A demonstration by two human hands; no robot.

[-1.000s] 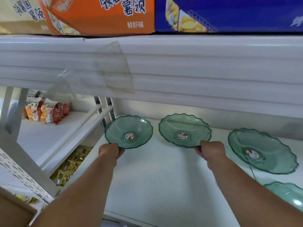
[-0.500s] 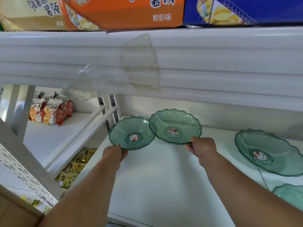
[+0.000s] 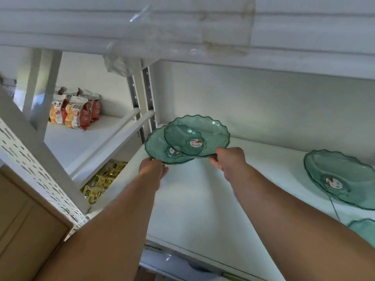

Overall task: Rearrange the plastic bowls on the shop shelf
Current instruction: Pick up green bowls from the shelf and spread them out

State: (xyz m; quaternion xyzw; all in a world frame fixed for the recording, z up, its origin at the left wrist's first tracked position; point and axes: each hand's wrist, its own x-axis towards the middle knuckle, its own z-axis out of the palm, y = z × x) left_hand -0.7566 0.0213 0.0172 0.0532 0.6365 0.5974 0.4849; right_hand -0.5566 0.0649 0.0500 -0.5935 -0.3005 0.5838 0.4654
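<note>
Two small green see-through plastic bowls with scalloped rims are held over the back left of the white shelf [image 3: 203, 199]. My left hand [image 3: 152, 169] grips the near rim of the left bowl [image 3: 156, 145]. My right hand [image 3: 228, 160] grips the near rim of the right bowl [image 3: 196, 134], which is raised and overlaps the left bowl from above. Each bowl has a round sticker in its middle. A larger green bowl [image 3: 341, 179] lies on the shelf at the right, and the edge of another green bowl [image 3: 363, 228] shows at the lower right.
The upper shelf's white front lip [image 3: 182, 27] hangs low overhead, with loose clear tape on it. Metal uprights [image 3: 142, 98] bound the shelf on the left. Snack packets [image 3: 75, 112] stand on the neighbouring shelf, yellow packets [image 3: 101, 179] lie below, and a cardboard box [image 3: 26, 230] is at lower left.
My right hand has carried its bowl left and up until it overlaps the left bowl. The left hand and its bowl stayed nearly in place. The view tilted down.
</note>
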